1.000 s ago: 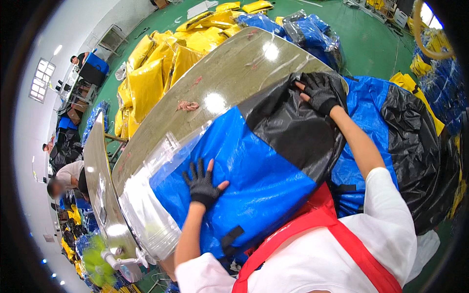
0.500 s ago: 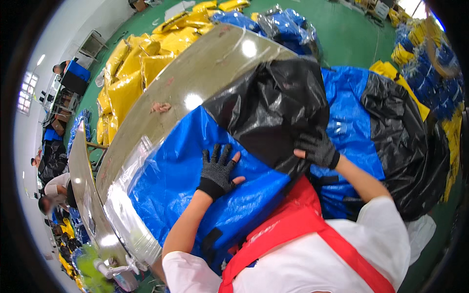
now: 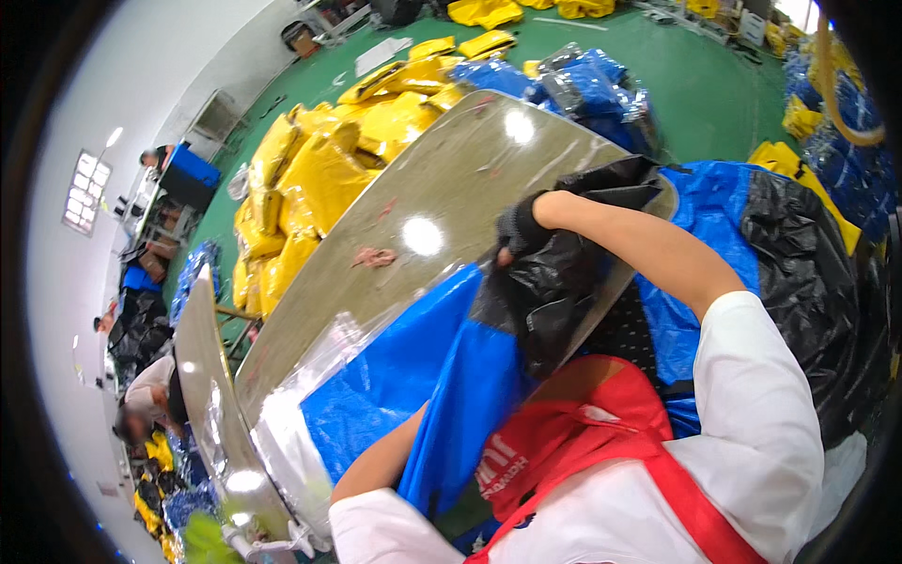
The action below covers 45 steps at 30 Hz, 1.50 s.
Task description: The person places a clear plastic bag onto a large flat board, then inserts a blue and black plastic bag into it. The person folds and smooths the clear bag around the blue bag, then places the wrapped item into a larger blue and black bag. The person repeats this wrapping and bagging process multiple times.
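Observation:
A shiny blue-and-black tarpaulin piece [image 3: 399, 376] lies partly on the table, bunched and lifted at its black end. My right hand [image 3: 522, 229], in a dark dotted glove, is closed on the black part, its bare thumb tip showing. My left forearm passes behind a raised blue fold, which hides that hand. Under the blue part, at the table's near left, spreads a clear plastic sheet [image 3: 291, 442]. A second blue-and-black tarpaulin piece [image 3: 799, 273] lies to the right, beyond my right arm.
The worn table [image 3: 451, 179] has a pink scrap [image 3: 374, 257] on it. Behind it are piled yellow packages [image 3: 324, 179] and blue plastic-wrapped bundles [image 3: 592, 85]. More blue and yellow bundles [image 3: 846, 141] stand at far right. Another person [image 3: 150, 399] bends at the left, beside a second table [image 3: 209, 376].
Both hands lay spread on the tarpaulin; now my right hand has gone left and grips its black part. The blue part is folded up over my left hand. My view has shifted.

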### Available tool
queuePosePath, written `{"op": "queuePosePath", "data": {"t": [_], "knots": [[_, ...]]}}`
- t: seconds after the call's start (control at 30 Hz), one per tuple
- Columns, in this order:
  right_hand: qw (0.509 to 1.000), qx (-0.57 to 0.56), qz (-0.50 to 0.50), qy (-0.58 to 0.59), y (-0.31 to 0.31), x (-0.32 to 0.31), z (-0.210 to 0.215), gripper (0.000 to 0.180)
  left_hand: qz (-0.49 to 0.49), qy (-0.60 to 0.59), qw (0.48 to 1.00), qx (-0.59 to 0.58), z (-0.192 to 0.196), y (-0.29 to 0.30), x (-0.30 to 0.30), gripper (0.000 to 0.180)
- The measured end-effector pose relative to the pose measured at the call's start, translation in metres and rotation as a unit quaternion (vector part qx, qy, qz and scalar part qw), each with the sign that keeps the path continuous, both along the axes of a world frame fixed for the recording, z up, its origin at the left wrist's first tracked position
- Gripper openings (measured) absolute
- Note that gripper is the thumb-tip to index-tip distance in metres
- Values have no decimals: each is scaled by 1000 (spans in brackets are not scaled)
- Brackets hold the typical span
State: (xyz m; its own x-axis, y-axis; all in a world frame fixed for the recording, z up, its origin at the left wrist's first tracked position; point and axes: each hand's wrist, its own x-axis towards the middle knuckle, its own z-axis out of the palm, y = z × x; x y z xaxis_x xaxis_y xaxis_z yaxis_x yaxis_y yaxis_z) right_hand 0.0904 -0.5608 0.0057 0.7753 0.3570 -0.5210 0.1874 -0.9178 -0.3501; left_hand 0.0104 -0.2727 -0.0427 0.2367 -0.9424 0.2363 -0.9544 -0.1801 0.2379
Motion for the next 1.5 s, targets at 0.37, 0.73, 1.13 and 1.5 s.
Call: {"op": "queuePosePath", "data": {"t": [0.37,0.73,1.13,1.5], "knots": [[995,-35,-96,21,-43,4,-51,48,590,206,686,-372,-6,326,-46,60],[933,-132,-141,-303,-33,-63,-86,44,688,-93,713,92,-55,307,-17,93],[914,-150,-101,-364,-53,-131,2,41,253,13,963,93,-40,-20,11,83],[654,122,-420,-617,-95,-170,-102,67,223,32,973,-43,-49,-124,19,76]]}}
